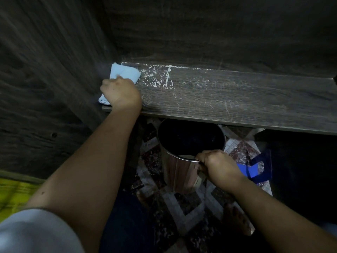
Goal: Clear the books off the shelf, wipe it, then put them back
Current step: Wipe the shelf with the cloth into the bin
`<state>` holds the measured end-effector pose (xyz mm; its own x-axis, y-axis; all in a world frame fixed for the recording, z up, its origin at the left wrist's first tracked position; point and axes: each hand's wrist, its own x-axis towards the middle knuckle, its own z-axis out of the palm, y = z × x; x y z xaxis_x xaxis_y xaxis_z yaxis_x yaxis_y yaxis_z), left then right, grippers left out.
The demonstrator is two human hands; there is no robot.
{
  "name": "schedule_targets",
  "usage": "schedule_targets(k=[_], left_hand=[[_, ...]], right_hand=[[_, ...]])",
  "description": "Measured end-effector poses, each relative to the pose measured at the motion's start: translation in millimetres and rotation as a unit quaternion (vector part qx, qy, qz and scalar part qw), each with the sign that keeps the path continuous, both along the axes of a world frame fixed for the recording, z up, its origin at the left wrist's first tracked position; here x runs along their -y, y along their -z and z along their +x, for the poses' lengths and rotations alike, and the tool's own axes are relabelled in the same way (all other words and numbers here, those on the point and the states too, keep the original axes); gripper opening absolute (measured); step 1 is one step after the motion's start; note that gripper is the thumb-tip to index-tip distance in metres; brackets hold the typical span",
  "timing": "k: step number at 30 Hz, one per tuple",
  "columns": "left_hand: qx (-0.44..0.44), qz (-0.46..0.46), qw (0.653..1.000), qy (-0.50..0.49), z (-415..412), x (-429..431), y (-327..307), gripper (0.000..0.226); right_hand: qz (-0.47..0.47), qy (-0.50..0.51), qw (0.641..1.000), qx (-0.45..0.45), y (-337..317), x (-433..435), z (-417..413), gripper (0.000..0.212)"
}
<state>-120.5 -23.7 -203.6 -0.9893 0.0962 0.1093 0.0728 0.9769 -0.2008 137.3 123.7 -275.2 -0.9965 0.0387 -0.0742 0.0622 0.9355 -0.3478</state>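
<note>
cloth (pixel 125 73) lt blue | shelf (pixel 237 99) dk woodgrain, white specks | bin (pixel 180 172) silver

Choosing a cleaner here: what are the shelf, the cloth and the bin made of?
Shelf: dark wood-grain board, likely laminate, matte, scratched. Cloth: soft pale-blue fabric, perhaps microfibre, folds show. Bin: shiny metal, probably steel, mirror-like reflections.

Dark wooden shelf (pixel 237 99), blue cloth (pixel 125 73) at its left end, white dust (pixel 158 77) beside it

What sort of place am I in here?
Probably a room in a home: a dusty dark wood-grain shelf where the left hand holds a blue cloth, a patterned tiled floor, and a steel bin the right hand holds below the shelf edge.
</note>
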Motion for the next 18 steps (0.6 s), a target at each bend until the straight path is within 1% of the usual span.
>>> schedule_targets(k=[2, 4, 6, 8, 11, 13, 14, 17, 18], left_hand=[[0.013, -0.005, 1.000, 0.004, -2.3, -0.5, 0.3, 0.042], [0.006, 0.012, 1.000, 0.009, -2.7, -1.2, 3.1, 0.048], [-0.018, 0.037, 0.999, 0.023, 1.3, -4.5, 6.1, 0.038], [-0.023, 0.059, 0.997, 0.039, 12.2, -11.0, 4.9, 0.029], [-0.021, 0.105, 0.993, 0.043, 27.8, -23.5, -0.4, 0.029], [-0.022, 0.134, 0.989, 0.059, 39.5, -30.6, 0.3, 0.023], [-0.042, 0.138, 0.987, 0.064, 44.1, -35.0, 0.5, 0.021], [-0.090, 0.129, 0.981, 0.110, 63.5, -49.5, -7.8, 0.031], [-0.048, 0.155, 0.977, 0.139, 68.2, -57.1, -6.6, 0.032]], right_hand=[[-0.005, -0.002, 1.000, -0.002, 0.5, -2.3, 1.5, 0.009], [-0.004, -0.004, 1.000, -0.005, 1.9, -5.4, 3.4, 0.007], [-0.003, -0.004, 1.000, -0.006, 4.9, -8.8, 4.9, 0.004], [-0.004, -0.001, 1.000, -0.003, 8.2, -11.3, 6.1, 0.002], [-0.001, 0.001, 1.000, 0.006, 9.9, -13.7, 7.4, 0.002], [0.003, 0.002, 1.000, 0.015, 9.0, -13.5, 7.6, 0.003], [0.004, 0.002, 1.000, 0.017, 8.6, -13.1, 7.9, 0.004], [-0.006, 0.006, 1.000, 0.021, 7.7, -13.2, 8.4, 0.007], [-0.010, 0.008, 1.000, 0.023, 7.1, -13.2, 8.5, 0.008]])
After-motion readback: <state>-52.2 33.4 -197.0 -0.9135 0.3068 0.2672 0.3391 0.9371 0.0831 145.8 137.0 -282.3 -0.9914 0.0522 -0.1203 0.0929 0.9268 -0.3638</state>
